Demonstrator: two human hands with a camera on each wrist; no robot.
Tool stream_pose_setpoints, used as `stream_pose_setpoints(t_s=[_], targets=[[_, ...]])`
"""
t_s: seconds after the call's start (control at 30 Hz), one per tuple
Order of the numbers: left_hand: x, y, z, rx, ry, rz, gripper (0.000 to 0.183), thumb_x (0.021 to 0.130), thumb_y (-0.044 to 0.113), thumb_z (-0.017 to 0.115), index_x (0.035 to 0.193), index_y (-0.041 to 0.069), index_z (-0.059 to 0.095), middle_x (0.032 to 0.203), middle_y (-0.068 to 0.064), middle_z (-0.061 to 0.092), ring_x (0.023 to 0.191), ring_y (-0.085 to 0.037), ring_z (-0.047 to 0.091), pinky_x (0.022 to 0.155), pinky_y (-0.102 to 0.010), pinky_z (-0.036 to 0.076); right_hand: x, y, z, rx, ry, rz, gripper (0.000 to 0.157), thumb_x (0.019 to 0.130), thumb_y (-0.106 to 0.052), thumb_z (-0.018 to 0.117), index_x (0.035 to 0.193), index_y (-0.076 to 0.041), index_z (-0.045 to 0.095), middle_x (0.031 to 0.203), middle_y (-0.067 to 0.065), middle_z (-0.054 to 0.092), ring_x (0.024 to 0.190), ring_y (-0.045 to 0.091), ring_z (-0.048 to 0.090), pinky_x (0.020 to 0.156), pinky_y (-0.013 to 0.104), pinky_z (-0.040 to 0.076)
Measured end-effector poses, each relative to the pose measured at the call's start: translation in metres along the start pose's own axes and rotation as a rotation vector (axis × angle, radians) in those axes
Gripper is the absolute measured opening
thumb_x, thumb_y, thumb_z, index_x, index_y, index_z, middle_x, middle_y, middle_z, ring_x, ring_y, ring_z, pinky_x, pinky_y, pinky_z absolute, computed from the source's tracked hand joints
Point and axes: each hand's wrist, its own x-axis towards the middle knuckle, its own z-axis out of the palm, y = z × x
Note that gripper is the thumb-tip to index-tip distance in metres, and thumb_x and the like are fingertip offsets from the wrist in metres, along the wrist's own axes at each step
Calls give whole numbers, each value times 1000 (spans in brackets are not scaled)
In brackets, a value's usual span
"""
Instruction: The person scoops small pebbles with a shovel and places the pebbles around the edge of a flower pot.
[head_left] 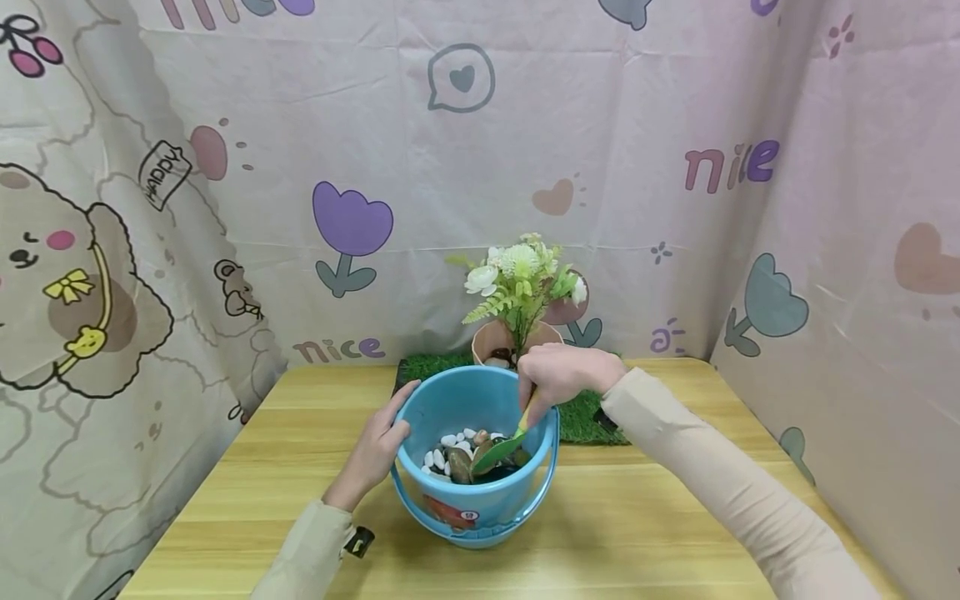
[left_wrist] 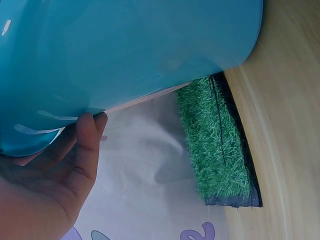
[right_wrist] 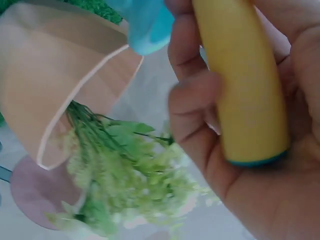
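Observation:
A light blue bucket (head_left: 450, 400) with stones inside stands on the wooden table. My left hand (head_left: 380, 443) grips its left rim; in the left wrist view, fingers (left_wrist: 86, 145) of that hand lie against the blue wall. My right hand (head_left: 566, 375) holds a small trowel with a yellow handle (right_wrist: 245, 90) and a green blade (head_left: 497, 454). The blade points down into the bucket, among brown stones (head_left: 460, 465) and white pebbles (head_left: 438, 458). In the right wrist view the fingers wrap round the handle, whose end shows near the palm.
Behind the bucket, a pinkish pot (head_left: 491, 340) holds white and green flowers (head_left: 520, 271). A mat of artificial grass (head_left: 592, 421) lies under and beside it. The bucket's handle (head_left: 420, 518) hangs down in front. A printed cloth (head_left: 480, 167) surrounds the wooden table (head_left: 300, 450).

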Motion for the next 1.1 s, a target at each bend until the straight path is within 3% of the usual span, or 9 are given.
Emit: stream_pose_setpoints(t_s=[0.23, 0.43, 0.63, 0.87, 1.1], targets=[[0, 1, 0, -3, 4, -12, 65, 90, 5, 39, 153, 16, 34, 144, -20, 50, 119, -41, 59, 83, -48, 57, 4, -21, -6, -188, -10, 81, 7, 74, -33, 83, 79, -28, 81, 78, -17, 72, 69, 3, 62, 64, 23, 52], [0, 0, 0, 13, 14, -16, 65, 89, 5, 39, 153, 16, 34, 144, -19, 50, 119, -41, 60, 84, -48, 57, 8, -23, -2, -109, -1, 28, 6, 79, -37, 79, 79, -31, 80, 79, -19, 72, 68, -3, 62, 64, 21, 52], [0, 1, 0, 8, 13, -17, 64, 89, 5, 39, 153, 16, 34, 144, -20, 51, 118, -41, 60, 83, -48, 57, 15, -23, 9, -32, -4, -28, 15, 85, -38, 73, 73, -30, 78, 70, -16, 71, 60, -1, 61, 57, 21, 48], [1, 3, 0, 7, 21, -9, 64, 90, 6, 39, 153, 14, 34, 144, -20, 50, 119, -42, 59, 83, -49, 57, 20, -39, 10, -132, 55, -8, 26, 84, -40, 74, 59, -32, 71, 59, -15, 66, 52, 3, 55, 50, 22, 42], [0, 2, 0, 6, 19, -11, 64, 90, 6, 39, 153, 14, 34, 143, -21, 51, 118, -42, 60, 83, -48, 57, 23, -43, 15, -218, 83, 14, 22, 83, -42, 74, 64, -32, 73, 61, -20, 64, 54, 2, 54, 51, 22, 43]])
